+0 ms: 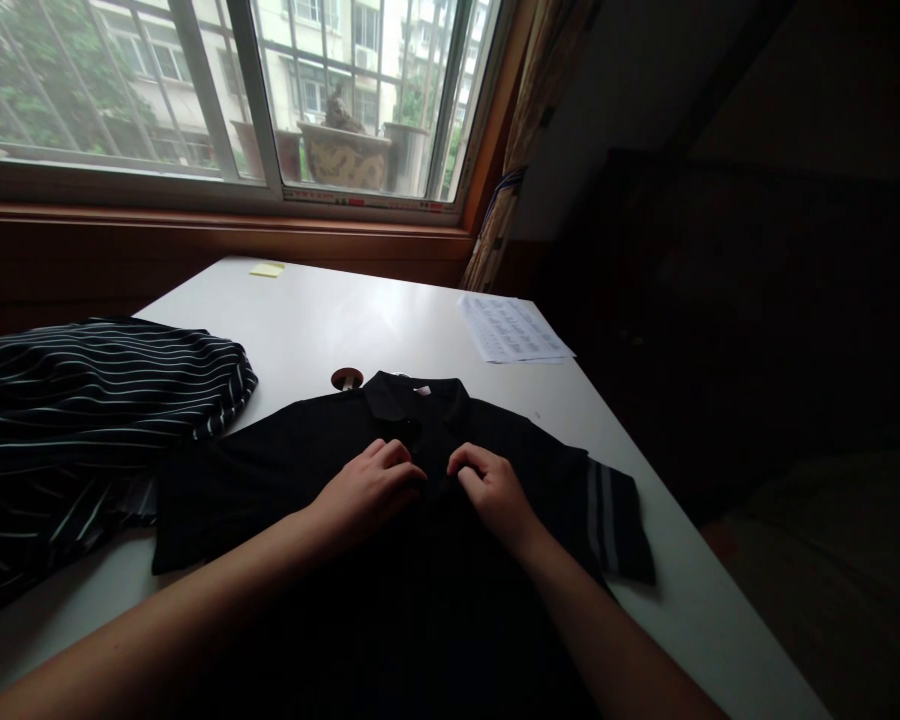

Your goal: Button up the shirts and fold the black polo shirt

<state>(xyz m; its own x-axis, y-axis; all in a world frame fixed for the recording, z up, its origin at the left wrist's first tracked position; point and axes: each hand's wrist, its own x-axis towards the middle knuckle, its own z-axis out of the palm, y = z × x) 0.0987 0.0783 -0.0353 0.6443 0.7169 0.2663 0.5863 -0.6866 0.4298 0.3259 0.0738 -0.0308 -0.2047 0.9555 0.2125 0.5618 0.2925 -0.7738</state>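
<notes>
A black polo shirt (pixel 525 440) lies spread on the white table, its collar pointing away from me and two grey stripes on the right sleeve. Just below the collar, my left hand (pixel 371 485) rests at the front opening with its fingers curled and pressed together on the cloth. Opposite it, my right hand (pixel 491 490) pinches the shirt's front with thumb and forefinger. A small gap separates the two hands. The dark cloth hides the detail of the placket and any buttons between them.
Dark striped cloth (pixel 105 390) is heaped at the left, touching the shirt's sleeve. Printed papers (pixel 514 330) lie near the table's right edge. A yellow sticky note (pixel 268 270) is at the far edge of the white table (pixel 330 310). A round cable hole (pixel 347 379) sits beside the collar.
</notes>
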